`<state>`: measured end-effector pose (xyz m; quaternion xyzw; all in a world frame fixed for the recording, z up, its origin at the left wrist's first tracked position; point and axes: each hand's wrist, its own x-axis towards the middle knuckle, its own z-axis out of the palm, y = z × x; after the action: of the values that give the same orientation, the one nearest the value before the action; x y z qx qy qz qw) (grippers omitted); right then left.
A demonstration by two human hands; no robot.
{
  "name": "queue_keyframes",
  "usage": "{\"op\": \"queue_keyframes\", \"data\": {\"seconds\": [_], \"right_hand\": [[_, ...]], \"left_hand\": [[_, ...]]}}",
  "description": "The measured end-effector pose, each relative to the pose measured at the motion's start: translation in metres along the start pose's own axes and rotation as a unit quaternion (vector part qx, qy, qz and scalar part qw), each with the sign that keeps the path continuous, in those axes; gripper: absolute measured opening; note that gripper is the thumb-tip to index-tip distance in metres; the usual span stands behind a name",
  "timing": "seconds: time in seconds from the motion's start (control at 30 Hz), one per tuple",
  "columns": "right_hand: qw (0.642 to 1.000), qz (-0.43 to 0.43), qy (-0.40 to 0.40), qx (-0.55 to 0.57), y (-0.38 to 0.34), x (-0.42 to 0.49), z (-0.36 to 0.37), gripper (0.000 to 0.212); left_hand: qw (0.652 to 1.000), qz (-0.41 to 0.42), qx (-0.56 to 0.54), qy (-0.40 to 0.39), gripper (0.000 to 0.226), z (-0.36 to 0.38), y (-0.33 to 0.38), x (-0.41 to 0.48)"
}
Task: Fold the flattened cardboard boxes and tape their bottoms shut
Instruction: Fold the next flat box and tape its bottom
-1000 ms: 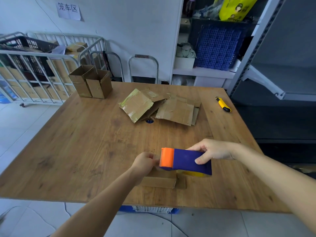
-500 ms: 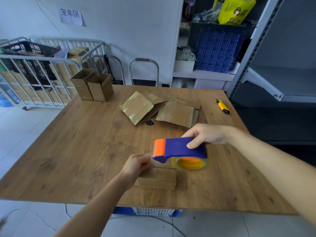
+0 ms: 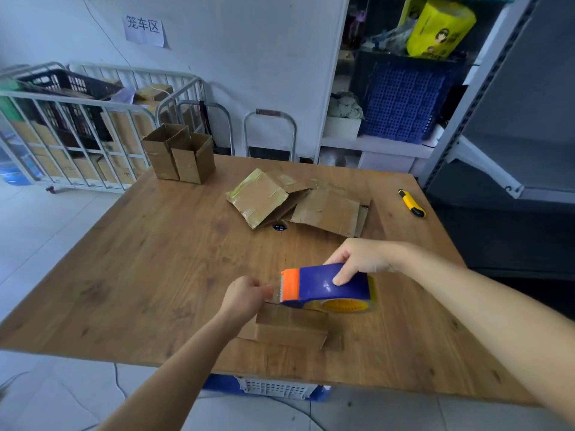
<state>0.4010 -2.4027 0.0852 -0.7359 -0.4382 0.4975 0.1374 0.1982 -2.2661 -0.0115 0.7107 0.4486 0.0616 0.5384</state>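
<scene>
A small folded cardboard box lies near the front edge of the wooden table. Just above it my right hand grips a blue tape dispenser with an orange cutter end and a yellow tape roll. My left hand pinches the clear tape end right at the cutter, fingers curled. A pile of flattened cardboard boxes lies at the table's middle back. Two folded, open-topped boxes stand at the back left corner.
A yellow utility knife lies at the table's right back edge. A white metal cage cart with cartons stands to the left. Shelving with a blue crate is behind the table. A blue and white basket sits under the front edge.
My right hand lifted the dispenser off the box and tilted it, showing the yellow roll. My left hand moved from the box to the cutter and took the tape end.
</scene>
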Motion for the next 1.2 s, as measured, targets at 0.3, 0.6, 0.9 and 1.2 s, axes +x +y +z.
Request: {"op": "queue_keyframes", "data": {"seconds": [0.3,0.6,0.9,1.2], "right_hand": [[0.998,-0.036,0.036,0.021,0.001,0.001,0.02,0.048],[0.995,-0.068,0.049,0.047,0.007,-0.01,0.025,0.049],[0.991,-0.089,0.101,0.003,0.011,-0.01,0.037,0.038],[0.981,-0.118,0.151,-0.003,0.025,-0.006,0.034,0.023]], "left_hand": [[0.979,-0.098,-0.17,-0.048,0.009,-0.012,-0.001,0.01],[0.971,-0.102,-0.205,-0.07,0.03,-0.013,-0.01,0.005],[0.967,-0.11,-0.218,-0.079,0.016,-0.015,-0.01,0.009],[0.956,-0.117,-0.252,-0.096,0.02,-0.014,-0.014,0.007]]}}
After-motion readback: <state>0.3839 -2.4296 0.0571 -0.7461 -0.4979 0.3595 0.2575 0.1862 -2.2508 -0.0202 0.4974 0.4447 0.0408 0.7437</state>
